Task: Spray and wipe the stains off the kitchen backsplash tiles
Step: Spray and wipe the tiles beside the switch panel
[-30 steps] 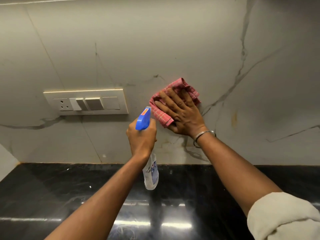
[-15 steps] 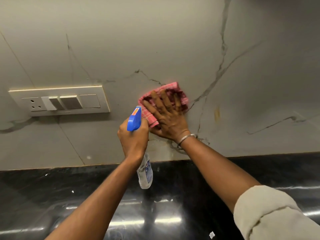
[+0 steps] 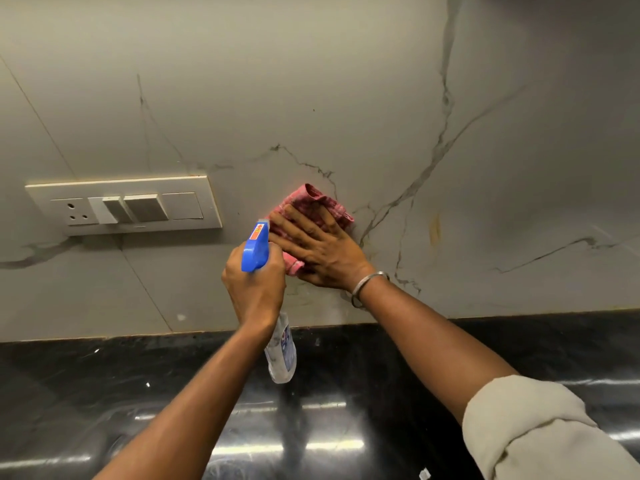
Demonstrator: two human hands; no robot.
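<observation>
change since earlier: the pink cloth (image 3: 313, 216) and the right hand (image 3: 322, 249) on it are now found lower and a little further left on the wall, closer to the switch plate (image 3: 128, 207); the spray bottle (image 3: 268, 306) is held in much the same place just left of the cloth.
right hand grip: fingers are spread flat and pressed on the cloth, which is pinned against the backsplash (image 3: 311, 81) rather than clenched.
left hand grip: the left hand (image 3: 254, 284) is closed round the neck of the bottle, blue trigger head up, clear body hanging below the fist; whether a finger is on the trigger cannot be told.
stains: a yellowish streak (image 3: 434, 230) is seen well to the right of the cloth, untouched; faint brownish marks (image 3: 311, 296) are seen under the wrist, just above the counter edge.
risk, missed stain: the streak at the right is judged likely to be left if wiping is kept to this patch.
risk, socket: if liquid is sprayed or the damp cloth is carried further left, the open socket holes could be wetted.
risk, bottle: the nozzle is close beside the wiping fingers, so a knock or a spray onto the hand is thought possible.
risk, veins: grey veining may be mistaken for dirt.
surface: large pale marble-look tiles, glossy, with thin joints.
room: a black polished counter (image 3: 104, 393) is seen below, with lights reflected in it; a rolled cream sleeve (image 3: 540, 427) is seen at lower right, a bangle (image 3: 369, 282) at the right wrist.
</observation>
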